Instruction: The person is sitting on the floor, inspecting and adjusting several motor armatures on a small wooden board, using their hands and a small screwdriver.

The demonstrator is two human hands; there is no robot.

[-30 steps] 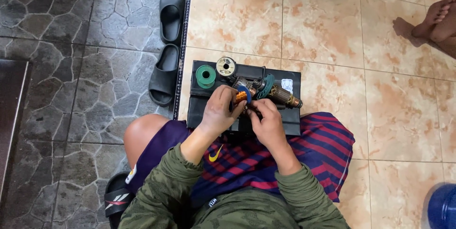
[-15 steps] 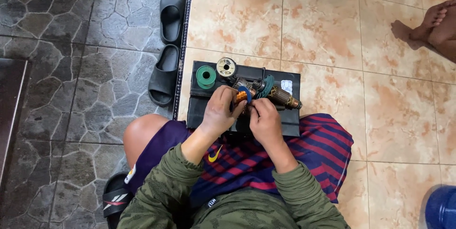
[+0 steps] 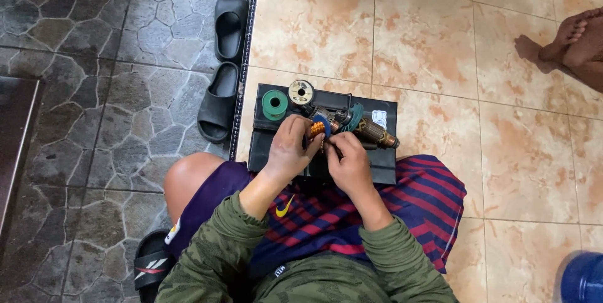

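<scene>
Black board (image 3: 264, 152) on tile floor, against seated person's knees; unchanged since a second ago. Motor armature (image 3: 352, 128) lies across it, same spot. Left hand (image 3: 290, 149) gripping its copper-wound end; right hand (image 3: 350, 162) pinching close beside, shifted slightly inward. Winding work continues.

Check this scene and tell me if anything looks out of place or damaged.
Nothing looks spilled or broken. The left hand and right hand hold a motor armature with bare copper windings over a black case. A green spool and a pale spool sit on the case's far edge.
</scene>
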